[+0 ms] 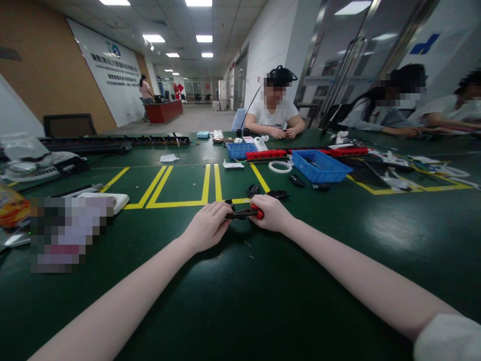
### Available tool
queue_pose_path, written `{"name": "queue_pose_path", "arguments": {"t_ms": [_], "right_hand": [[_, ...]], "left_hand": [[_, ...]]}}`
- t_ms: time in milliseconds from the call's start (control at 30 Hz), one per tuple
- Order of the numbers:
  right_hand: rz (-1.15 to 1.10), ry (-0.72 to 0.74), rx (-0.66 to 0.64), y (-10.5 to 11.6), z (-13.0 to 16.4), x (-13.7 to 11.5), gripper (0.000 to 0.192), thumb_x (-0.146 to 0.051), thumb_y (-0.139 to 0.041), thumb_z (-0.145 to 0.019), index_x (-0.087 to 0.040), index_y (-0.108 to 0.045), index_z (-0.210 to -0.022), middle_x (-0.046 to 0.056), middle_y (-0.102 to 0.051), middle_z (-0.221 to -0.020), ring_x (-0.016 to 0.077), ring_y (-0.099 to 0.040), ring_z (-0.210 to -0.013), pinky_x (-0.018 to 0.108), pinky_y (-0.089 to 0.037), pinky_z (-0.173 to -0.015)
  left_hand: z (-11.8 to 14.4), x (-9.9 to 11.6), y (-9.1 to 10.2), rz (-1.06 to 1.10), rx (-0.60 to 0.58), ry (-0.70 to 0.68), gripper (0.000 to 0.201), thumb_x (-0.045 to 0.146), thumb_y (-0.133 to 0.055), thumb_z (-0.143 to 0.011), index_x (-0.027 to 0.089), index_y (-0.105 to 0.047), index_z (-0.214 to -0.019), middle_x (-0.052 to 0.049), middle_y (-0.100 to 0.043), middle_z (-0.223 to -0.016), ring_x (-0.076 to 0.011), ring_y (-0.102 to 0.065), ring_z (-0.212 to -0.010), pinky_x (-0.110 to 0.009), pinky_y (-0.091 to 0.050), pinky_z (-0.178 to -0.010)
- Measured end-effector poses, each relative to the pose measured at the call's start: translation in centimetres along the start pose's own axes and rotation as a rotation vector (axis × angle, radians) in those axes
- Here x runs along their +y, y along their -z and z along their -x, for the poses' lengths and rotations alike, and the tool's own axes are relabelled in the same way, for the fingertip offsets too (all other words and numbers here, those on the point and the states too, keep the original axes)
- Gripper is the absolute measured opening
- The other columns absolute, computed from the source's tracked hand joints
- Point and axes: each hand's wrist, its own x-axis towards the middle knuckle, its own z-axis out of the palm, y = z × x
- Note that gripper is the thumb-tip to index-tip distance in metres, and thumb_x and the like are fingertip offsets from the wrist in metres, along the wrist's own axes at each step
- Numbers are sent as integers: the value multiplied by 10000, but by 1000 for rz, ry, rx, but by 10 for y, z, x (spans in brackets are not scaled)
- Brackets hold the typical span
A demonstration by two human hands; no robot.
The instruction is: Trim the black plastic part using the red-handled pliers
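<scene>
Both forearms reach from the near edge of the green worktop (pixel 240 301) toward its middle, where the two hands meet. Left hand (pixel 206 226): fingers curled, its grip closed on the near end of a slim black part (pixel 237 215). Right hand (pixel 271 213): grip closed on the other end, where a red piece (pixel 258 212) shows between the fingers. The part is held just above the worktop, or resting on it; which cannot be told. Whether the red piece is joined to the black part or only pressed against it is hidden by the fingers, so how far the work on it has gone cannot be read beyond this: both pieces are in hand and brought together.

Just beyond the hands, two small black pieces (pixel 252 190) lie loose beside yellow floor-style markings (pixel 206 183) taped on the worktop. Further toward the far edge: a white ring (pixel 280 167), a blue tray (pixel 320 166), a smaller blue tray (pixel 239 150), and a red strip (pixel 266 155). Toward the left edge lie a white slab (pixel 112 200) and a row of black holders (pixel 112 143).

At the far edge a person (pixel 274 113) in a white shirt sits with their own hands together; other people sit along the right edge, apart from the hands described.
</scene>
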Motion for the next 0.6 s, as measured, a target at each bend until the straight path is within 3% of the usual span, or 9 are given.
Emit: {"name": "queue_pose_path", "arguments": {"t_ms": [233,600], "right_hand": [[0,17,7,1,0,-2,158,-234,-603,-691,-211,-450,-724,37,-544,-748,177,-484,-680,289,-375,-625],[-8,-21,89,1,-1,2,167,-213,-602,-681,-204,-493,-808,52,-576,-826,206,-525,-789,314,-402,-694]], "left_hand": [[0,-1,-3,-31,10,-37,87,266,-510,-914,181,-510,-929,-63,-602,-991,-203,-581,-888,-342,-485,-756],[1,-1,-2,-32,42,-86,112,259,-477,-946,181,-533,-1001,-65,-605,-1013,-184,-576,-926,-322,-478,-791]]}}
